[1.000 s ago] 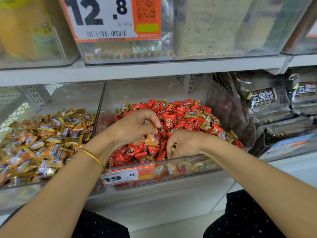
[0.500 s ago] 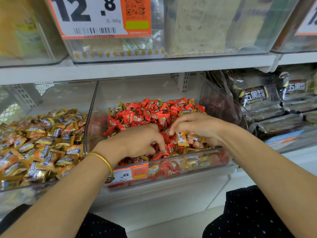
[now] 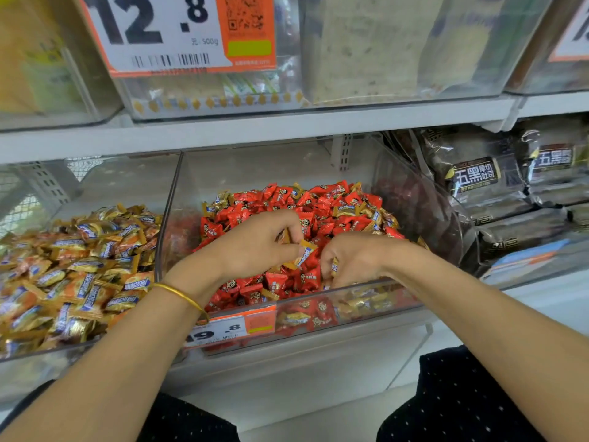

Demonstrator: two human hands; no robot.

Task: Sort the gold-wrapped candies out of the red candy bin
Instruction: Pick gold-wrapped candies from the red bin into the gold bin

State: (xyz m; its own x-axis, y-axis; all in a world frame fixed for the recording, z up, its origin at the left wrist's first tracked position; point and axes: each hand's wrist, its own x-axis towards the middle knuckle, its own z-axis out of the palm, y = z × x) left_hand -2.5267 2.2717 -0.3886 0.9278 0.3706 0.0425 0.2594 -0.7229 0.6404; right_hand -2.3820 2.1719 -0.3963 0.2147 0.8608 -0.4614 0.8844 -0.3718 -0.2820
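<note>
A: Grips first. Left grip [image 3: 255, 247] is curled, thumb and forefinger pinching one gold-wrapped candy [image 3: 305, 252] near its crimped end. Whether more sit in the palm, cannot tell. Right grip [image 3: 353, 260] is curled too, with a second gold piece [image 3: 334, 266] showing between its fingers.

B: Change against half a second back?

A: Then the right grip was farther back over the heap, holding a gold piece. Now it sits low at the front, close beside the left. The left shows a gold piece at its fingertips, which it did not then. Reading: both are loaded and nothing has been carried out yet. Judged mid-sort, collecting phase.

B: Where does the target stand?

A: Both held pieces are inside the red candy bin [image 3: 174, 186], just above the red candies [image 3: 280, 282]. More gold strays [image 3: 366, 212] lie at the back right of the heap, and a few sit behind the front wall. Plenty left.

B: Materials?

A: Wrappers are thin glossy film, pillow-shaped, with saw-tooth crimped ends. They are probably slippery and easiest pinched by an end. The bin is clear hard plastic with a curved side wall and an orange price tag [image 3: 223, 328] on its front. The gold candy pile [image 3: 79, 266] in the neighbouring clear bin to the left matches the held pieces and is the likely destination. A thin gold bangle [image 3: 181, 295] circles the left wrist.
</note>
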